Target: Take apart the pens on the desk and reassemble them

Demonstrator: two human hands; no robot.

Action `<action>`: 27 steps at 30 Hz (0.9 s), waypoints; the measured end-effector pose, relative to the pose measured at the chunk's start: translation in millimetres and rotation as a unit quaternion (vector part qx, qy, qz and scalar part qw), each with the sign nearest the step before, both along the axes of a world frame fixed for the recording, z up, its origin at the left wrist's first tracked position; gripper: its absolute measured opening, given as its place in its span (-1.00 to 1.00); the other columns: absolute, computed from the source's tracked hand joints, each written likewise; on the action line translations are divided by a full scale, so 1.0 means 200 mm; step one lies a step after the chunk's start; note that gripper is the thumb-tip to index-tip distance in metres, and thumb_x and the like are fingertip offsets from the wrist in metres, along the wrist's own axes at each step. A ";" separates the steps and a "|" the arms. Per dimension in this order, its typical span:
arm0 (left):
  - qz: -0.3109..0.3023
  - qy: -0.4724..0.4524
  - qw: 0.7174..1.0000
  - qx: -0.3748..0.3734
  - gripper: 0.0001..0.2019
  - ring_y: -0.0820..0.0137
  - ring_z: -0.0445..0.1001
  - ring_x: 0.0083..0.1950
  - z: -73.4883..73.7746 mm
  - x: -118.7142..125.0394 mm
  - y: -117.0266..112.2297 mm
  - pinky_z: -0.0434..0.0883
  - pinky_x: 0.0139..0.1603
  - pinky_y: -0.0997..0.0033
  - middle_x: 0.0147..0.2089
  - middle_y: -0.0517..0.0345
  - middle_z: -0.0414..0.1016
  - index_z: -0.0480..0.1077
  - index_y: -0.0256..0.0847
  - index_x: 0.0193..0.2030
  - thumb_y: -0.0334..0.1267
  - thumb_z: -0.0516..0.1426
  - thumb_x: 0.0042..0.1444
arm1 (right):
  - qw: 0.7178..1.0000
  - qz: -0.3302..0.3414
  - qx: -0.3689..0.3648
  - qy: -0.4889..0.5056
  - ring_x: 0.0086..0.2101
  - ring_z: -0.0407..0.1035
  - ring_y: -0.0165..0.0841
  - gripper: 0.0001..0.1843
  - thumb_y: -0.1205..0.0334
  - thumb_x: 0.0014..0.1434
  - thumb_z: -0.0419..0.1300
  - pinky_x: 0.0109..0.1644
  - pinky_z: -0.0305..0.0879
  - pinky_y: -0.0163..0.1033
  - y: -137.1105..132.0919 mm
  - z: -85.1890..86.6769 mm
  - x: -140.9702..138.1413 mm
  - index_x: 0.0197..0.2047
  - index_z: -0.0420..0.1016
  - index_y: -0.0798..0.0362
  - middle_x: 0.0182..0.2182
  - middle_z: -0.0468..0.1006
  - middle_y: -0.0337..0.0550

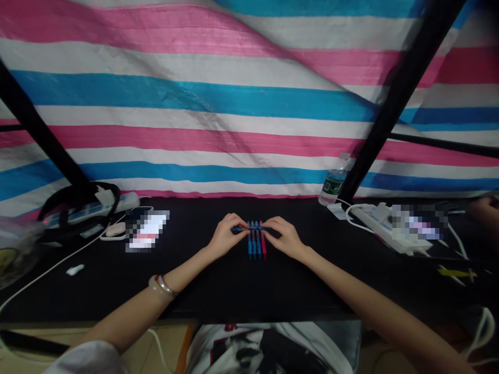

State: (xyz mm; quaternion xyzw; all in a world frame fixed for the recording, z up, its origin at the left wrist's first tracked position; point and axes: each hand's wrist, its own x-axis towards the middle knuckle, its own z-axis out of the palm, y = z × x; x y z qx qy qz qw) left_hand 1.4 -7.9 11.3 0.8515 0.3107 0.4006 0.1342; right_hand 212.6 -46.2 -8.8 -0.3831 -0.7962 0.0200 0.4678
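Observation:
A blue pen is held crosswise between my two hands. My left hand pinches its left end, and the fingers of my right hand close on its right end. Directly under the held pen, several pens lie side by side on the black table, pointing away from me. Three of these are blue pens; at the right end of the row is a pink pen. The held pen and my fingers partly cover their middles. Whether it touches them I cannot tell.
To the left are a blurred-out phone, a small white object and a power strip with cables. A water bottle stands at the back right, near another power strip. Another person's hand shows at the right edge.

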 end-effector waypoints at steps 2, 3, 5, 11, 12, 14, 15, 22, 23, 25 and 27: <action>-0.003 0.004 1.000 0.002 -0.94 0.37 0.34 -0.26 0.00 0.00 0.00 0.30 -0.23 0.36 -0.37 0.13 0.39 0.44 -0.19 -0.37 -0.28 0.18 -0.01 | 1.000 0.003 -0.001 -0.004 -0.25 0.37 -0.30 -0.79 0.26 0.13 0.10 -0.17 0.35 -0.16 0.00 0.00 0.00 -0.15 0.46 -0.02 -0.28 0.48 -0.09; -0.004 0.006 1.000 0.004 -0.94 0.37 0.34 -0.27 0.01 0.00 -0.01 0.30 -0.23 0.37 -0.37 0.13 0.39 0.44 -0.19 -0.37 -0.28 0.18 0.00 | 1.000 0.004 0.000 -0.005 -0.25 0.37 -0.31 -0.78 0.26 0.13 0.10 -0.17 0.35 -0.16 0.00 0.00 0.00 -0.14 0.46 -0.02 -0.28 0.48 -0.09; -0.005 0.006 1.000 0.007 -0.93 0.37 0.34 -0.27 0.01 0.00 -0.01 0.30 -0.24 0.37 -0.38 0.13 0.39 0.44 -0.19 -0.37 -0.27 0.18 0.00 | 1.000 0.006 0.002 -0.008 -0.25 0.36 -0.31 -0.77 0.25 0.14 0.10 -0.17 0.34 -0.17 0.00 0.00 0.00 -0.13 0.46 -0.02 -0.28 0.47 -0.09; -0.010 0.004 1.000 0.011 -0.93 0.39 0.34 -0.27 0.01 0.01 -0.02 0.30 -0.22 0.38 -0.37 0.13 0.38 0.44 -0.20 -0.37 -0.28 0.17 0.02 | 1.000 0.008 0.003 -0.022 -0.29 0.35 -0.32 -0.77 0.24 0.15 0.08 -0.19 0.32 -0.19 0.00 0.00 0.00 -0.12 0.45 0.03 -0.31 0.47 -0.09; -0.010 0.004 1.000 0.011 -0.93 0.39 0.34 -0.27 0.01 0.01 -0.01 0.30 -0.22 0.38 -0.37 0.13 0.38 0.44 -0.20 -0.37 -0.27 0.17 0.02 | 1.000 0.009 0.002 -0.025 -0.30 0.34 -0.32 -0.77 0.24 0.16 0.07 -0.20 0.31 -0.20 0.00 0.00 0.00 -0.12 0.45 0.04 -0.32 0.47 -0.09; -0.012 0.006 1.000 0.012 -0.93 0.38 0.34 -0.26 0.01 0.00 -0.01 0.30 -0.22 0.38 -0.37 0.13 0.38 0.44 -0.21 -0.36 -0.27 0.16 0.02 | 0.999 0.011 -0.002 -0.037 -0.32 0.33 -0.33 -0.76 0.24 0.18 0.05 -0.22 0.30 -0.20 0.00 0.01 0.00 -0.13 0.45 0.05 -0.35 0.48 -0.09; -0.014 0.005 1.000 0.012 -0.92 0.38 0.35 -0.26 0.01 0.00 -0.01 0.30 -0.22 0.38 -0.36 0.12 0.38 0.44 -0.21 -0.36 -0.27 0.16 0.02 | 0.999 0.011 -0.006 -0.044 -0.34 0.33 -0.33 -0.76 0.24 0.18 0.04 -0.24 0.30 -0.21 -0.01 0.01 0.00 -0.13 0.45 0.05 -0.37 0.48 -0.10; -0.013 -0.025 0.999 -0.014 -0.89 0.38 0.37 -0.27 0.02 0.01 -0.02 0.33 -0.23 0.37 -0.36 0.11 0.38 0.45 -0.21 -0.34 -0.24 0.17 0.01 | 0.998 -0.026 -0.044 -0.026 -0.30 0.34 -0.30 -0.78 0.21 0.19 0.02 -0.17 0.23 -0.16 -0.01 0.02 0.00 -0.13 0.41 0.01 -0.29 0.51 -0.11; -0.009 -0.031 0.999 -0.020 -0.89 0.38 0.37 -0.27 0.02 0.01 -0.02 0.33 -0.23 0.38 -0.36 0.11 0.38 0.46 -0.21 -0.34 -0.24 0.18 0.01 | 0.998 -0.038 -0.055 -0.010 -0.29 0.34 -0.30 -0.79 0.22 0.18 0.02 -0.16 0.23 -0.16 -0.01 0.01 0.01 -0.13 0.39 0.01 -0.28 0.50 -0.11; 0.003 -0.043 0.999 -0.028 -0.89 0.39 0.37 -0.29 0.03 0.01 -0.02 0.33 -0.25 0.39 -0.36 0.11 0.38 0.46 -0.21 -0.36 -0.23 0.17 0.01 | 0.995 -0.058 -0.082 0.027 -0.32 0.34 -0.32 -0.81 0.24 0.17 0.01 -0.19 0.22 -0.19 0.01 0.00 0.02 -0.16 0.35 0.01 -0.31 0.48 -0.15; 0.012 -0.053 0.998 -0.035 -0.89 0.39 0.37 -0.30 0.03 0.01 -0.02 0.33 -0.27 0.40 -0.37 0.12 0.38 0.46 -0.21 -0.37 -0.22 0.17 0.02 | 0.990 -0.065 -0.104 0.064 -0.37 0.33 -0.34 -0.85 0.27 0.17 -0.03 -0.24 0.22 -0.23 0.02 -0.01 0.03 -0.21 0.32 0.02 -0.38 0.45 -0.18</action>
